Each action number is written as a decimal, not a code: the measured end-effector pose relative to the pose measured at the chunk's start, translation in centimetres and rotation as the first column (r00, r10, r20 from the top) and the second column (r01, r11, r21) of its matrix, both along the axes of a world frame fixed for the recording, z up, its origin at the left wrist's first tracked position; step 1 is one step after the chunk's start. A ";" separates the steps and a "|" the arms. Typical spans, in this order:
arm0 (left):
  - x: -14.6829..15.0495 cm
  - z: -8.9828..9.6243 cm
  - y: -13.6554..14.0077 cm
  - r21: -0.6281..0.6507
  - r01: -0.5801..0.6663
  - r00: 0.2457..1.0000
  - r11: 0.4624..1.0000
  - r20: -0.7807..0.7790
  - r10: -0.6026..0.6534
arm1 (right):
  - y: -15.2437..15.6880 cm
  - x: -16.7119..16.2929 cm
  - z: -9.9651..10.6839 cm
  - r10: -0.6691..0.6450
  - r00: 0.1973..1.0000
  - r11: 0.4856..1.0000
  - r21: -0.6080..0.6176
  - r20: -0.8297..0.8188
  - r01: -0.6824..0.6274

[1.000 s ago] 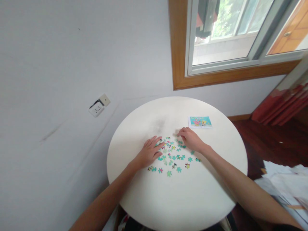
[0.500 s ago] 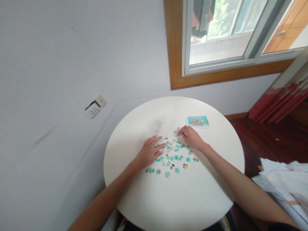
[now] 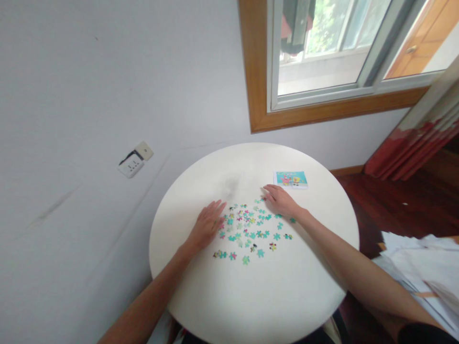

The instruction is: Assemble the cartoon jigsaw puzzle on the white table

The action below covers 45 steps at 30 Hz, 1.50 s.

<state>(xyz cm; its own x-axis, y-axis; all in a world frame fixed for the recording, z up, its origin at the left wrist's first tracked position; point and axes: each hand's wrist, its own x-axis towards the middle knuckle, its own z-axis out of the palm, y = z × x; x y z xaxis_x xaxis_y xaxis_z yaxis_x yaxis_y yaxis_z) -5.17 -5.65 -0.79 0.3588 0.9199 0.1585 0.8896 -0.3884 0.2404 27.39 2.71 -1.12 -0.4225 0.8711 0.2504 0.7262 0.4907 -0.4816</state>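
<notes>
Several small jigsaw puzzle pieces (image 3: pixel 260 253), mostly turquoise with bits of pink and yellow, lie loosely spread on a round white table (image 3: pixel 265 296). At the left edge of the spread my left hand (image 3: pixel 207 223) rests low over the table, fingers stretched out and beside the pieces. My right hand (image 3: pixel 281 199) is at the far right of the spread, palm down with fingers extended, close to a dark piece near its fingertips. Just beyond it lies a picture card (image 3: pixel 291 179) with cartoon figures on turquoise. Some pieces may be hidden under the hands.
A white wall with a socket (image 3: pixel 132 165) runs along the left of the table. Behind stands a wood-framed window (image 3: pixel 256 95). A stack of papers (image 3: pixel 419 263) is at the right, and a red and white curtain (image 3: pixel 390 148) hangs beyond.
My left hand has moved left off the pieces, uncovering several of them. My right hand's fingers have straightened from a bent, pinching shape. The view has shifted slightly.
</notes>
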 end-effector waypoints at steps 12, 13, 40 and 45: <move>1.9 -1.0 -3.4 -0.040 0.068 0.996 0.997 -0.052 -0.070 | -5.7 -2.9 0.3 0.487 0.868 0.873 -0.082 0.095 -0.481; 2.2 -0.9 -3.4 -0.041 0.083 0.996 0.996 -0.040 -0.085 | -5.9 -2.7 0.3 0.491 0.867 0.871 -0.087 0.091 -0.484; -1.5 0.9 2.0 -0.202 -0.251 0.928 0.947 0.228 0.294 | -6.7 8.2 -2.2 -0.235 0.970 0.971 0.021 -0.061 0.237; -2.2 -0.8 0.7 0.033 -0.210 0.942 0.977 0.274 0.193 | -8.3 4.2 -1.4 -0.081 0.996 0.996 0.031 0.040 0.080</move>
<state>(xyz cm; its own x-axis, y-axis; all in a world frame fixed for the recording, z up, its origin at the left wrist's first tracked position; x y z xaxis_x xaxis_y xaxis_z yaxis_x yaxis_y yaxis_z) -7.33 -4.92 -1.58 0.1039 0.9540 0.2813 0.8568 -0.2295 0.4617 31.60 -5.63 -2.53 -0.3617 0.8952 0.2602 0.7829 0.4432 -0.4367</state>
